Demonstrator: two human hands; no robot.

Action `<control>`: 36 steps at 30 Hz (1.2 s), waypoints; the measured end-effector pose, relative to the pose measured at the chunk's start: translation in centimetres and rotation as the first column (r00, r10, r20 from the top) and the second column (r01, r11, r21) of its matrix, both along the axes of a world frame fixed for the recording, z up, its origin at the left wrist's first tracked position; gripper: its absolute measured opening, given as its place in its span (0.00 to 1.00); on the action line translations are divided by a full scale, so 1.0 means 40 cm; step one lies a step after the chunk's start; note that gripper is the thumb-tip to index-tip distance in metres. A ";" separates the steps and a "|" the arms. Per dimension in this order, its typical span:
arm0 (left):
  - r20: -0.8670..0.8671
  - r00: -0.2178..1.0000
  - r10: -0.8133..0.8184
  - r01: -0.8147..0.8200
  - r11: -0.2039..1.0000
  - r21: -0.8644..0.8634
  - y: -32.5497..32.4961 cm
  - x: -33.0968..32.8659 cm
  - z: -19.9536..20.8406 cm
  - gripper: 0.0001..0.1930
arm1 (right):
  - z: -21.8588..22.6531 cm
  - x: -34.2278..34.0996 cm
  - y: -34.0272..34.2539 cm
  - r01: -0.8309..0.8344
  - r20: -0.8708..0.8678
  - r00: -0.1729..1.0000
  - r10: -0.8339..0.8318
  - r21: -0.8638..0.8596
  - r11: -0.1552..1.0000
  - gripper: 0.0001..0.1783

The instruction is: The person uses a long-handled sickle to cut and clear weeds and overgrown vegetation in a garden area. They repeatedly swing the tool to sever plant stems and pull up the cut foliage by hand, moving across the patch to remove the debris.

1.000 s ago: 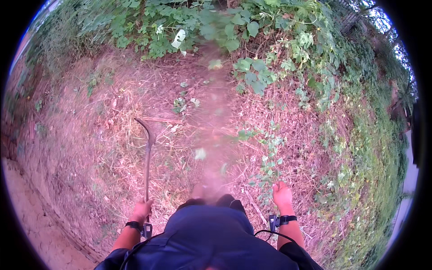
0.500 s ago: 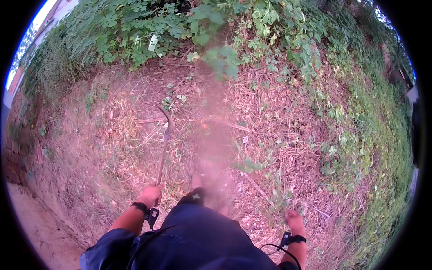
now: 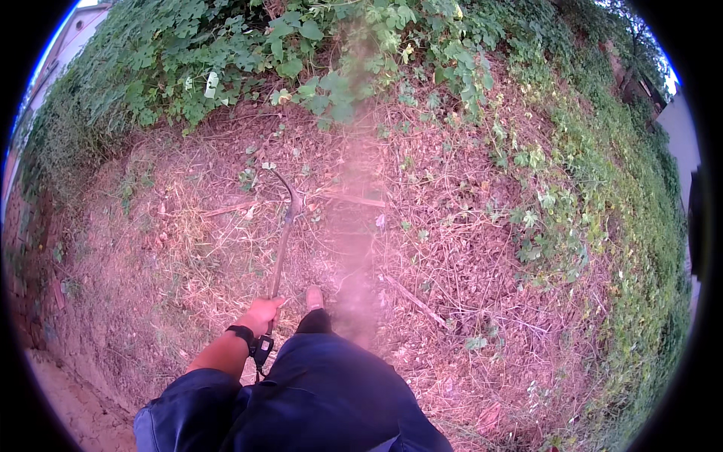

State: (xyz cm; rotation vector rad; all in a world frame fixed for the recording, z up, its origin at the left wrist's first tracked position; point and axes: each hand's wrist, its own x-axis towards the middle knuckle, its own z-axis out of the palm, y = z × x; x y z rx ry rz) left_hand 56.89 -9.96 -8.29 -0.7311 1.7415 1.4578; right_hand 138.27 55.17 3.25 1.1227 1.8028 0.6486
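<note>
My left hand [image 3: 260,315] is closed round the lower end of a sickle's wooden handle. The sickle [image 3: 282,260] points away from me, its curved, dark blade hooking to the left at the far end, over dry stalks and a small green sprig [image 3: 247,178]. A black strap with a small device [image 3: 261,348] sits on that wrist. My right hand is out of the picture.
Dense leafy vines [image 3: 218,60] cover the far side, and more green growth [image 3: 633,248] runs down the right. A dry stick [image 3: 416,303] lies among litter right of my shoe [image 3: 314,297]. At lower left runs a bare earth strip [image 3: 71,399]. A blurred streak veils the middle.
My right hand, seen at lower right beside a leafy stem, has gone out of view. My left hand and the sickle have shifted slightly right; the whole view has moved too.
</note>
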 end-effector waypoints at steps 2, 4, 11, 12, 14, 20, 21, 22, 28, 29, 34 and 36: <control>0.002 1.000 -0.004 0.004 1.000 0.000 -0.001 -0.017 0.010 0.11 | -0.148 -0.142 0.021 0.191 -0.686 0.722 -0.090 0.073 0.979 0.14; -0.006 1.000 0.025 -0.025 0.999 -0.020 -0.019 -0.038 0.022 0.11 | -0.298 -0.381 -0.035 0.336 -0.870 -0.342 -0.355 -0.466 0.818 0.11; -0.074 0.997 -0.003 -0.010 0.986 -0.167 -0.156 -0.111 0.048 0.12 | -0.170 -1.527 -0.362 -0.348 -0.903 -0.160 -0.398 -0.325 0.879 0.07; -0.069 0.997 0.022 -0.034 0.983 -0.180 -0.177 -0.123 0.049 0.12 | -0.102 -1.676 -0.419 -0.428 -0.917 -0.162 -0.365 -0.268 0.863 0.07; -0.050 0.997 0.053 -0.062 0.982 -0.181 -0.217 -0.145 0.054 0.12 | 0.042 -1.912 -0.527 -0.671 -0.906 -0.307 -0.292 -0.011 0.741 0.07; -0.064 0.995 0.073 -0.086 0.968 -0.235 -0.315 -0.189 0.066 0.12 | 0.358 -2.246 -0.773 -0.731 -0.820 -0.548 -0.164 0.374 0.570 0.13; -0.061 0.993 0.100 -0.112 0.968 -0.226 -0.327 -0.196 0.065 0.12 | 0.384 -2.274 -0.798 -0.722 -0.802 -0.584 -0.122 0.446 0.529 0.14; -0.068 0.990 0.123 -0.135 0.968 -0.213 -0.338 -0.202 0.062 0.12 | 0.403 -2.296 -0.820 -0.712 -0.785 -0.613 -0.084 0.504 0.488 0.16; -0.053 0.980 0.190 -0.196 0.966 -0.166 -0.387 -0.241 0.042 0.13 | 0.449 -2.371 -0.903 -0.686 -0.717 -0.696 -0.046 0.645 0.337 0.21; -0.053 0.978 0.201 -0.207 0.963 -0.171 -0.392 -0.246 0.040 0.13 | 0.452 -2.381 -0.911 -0.685 -0.709 -0.703 -0.061 0.652 0.324 0.22; -0.038 0.970 0.241 -0.243 0.950 -0.198 -0.404 -0.266 0.045 0.12 | 0.470 -2.418 -0.926 -0.673 -0.687 -0.723 -0.081 0.672 0.308 0.23; -0.037 0.968 0.247 -0.250 0.948 -0.199 -0.401 -0.271 0.049 0.13 | 0.476 -2.430 -0.924 -0.687 -0.693 -0.712 -0.108 0.658 0.307 0.23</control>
